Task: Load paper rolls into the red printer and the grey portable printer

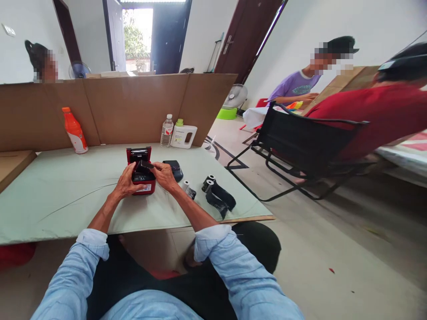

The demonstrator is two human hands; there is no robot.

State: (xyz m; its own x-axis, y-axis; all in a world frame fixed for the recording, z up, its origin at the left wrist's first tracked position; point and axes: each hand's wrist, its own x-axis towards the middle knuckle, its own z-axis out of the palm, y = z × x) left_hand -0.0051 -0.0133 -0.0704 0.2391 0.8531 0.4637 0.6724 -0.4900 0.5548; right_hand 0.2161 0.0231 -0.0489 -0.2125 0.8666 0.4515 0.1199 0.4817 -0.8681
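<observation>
near the center of the frame, a red and black device (144, 187) sits on the pale green tabletop (60, 178) with its lid (139, 154) standing up at the back. the left hand (126, 182) lies against the device's left side, its thumb stretched along the front edge; whether its other fingers are curled tight around the case i cannot tell. the right hand (164, 174), just right of the device, has its fingers drawn together, pinching a glossy black piece (145, 165) that sits tilted over the opening, below the raised lid.

right of center, behind the right hand, a dark rounded case (176, 171) lies flat. lower and further right is a small roll (186, 185) with a white end and black wrapping beside it, and past that, toward the table's right edge, two rolls of black ribbon (210, 182) with a long loose strip (225, 195) trailing off.

along the back, a brown cardboard panel (133, 111) crosses the frame. an orange bottle (75, 133) stands before it at left; a clear bottle (167, 133) and a white jug (183, 137) with a green cap stand close together at upper center.
</observation>
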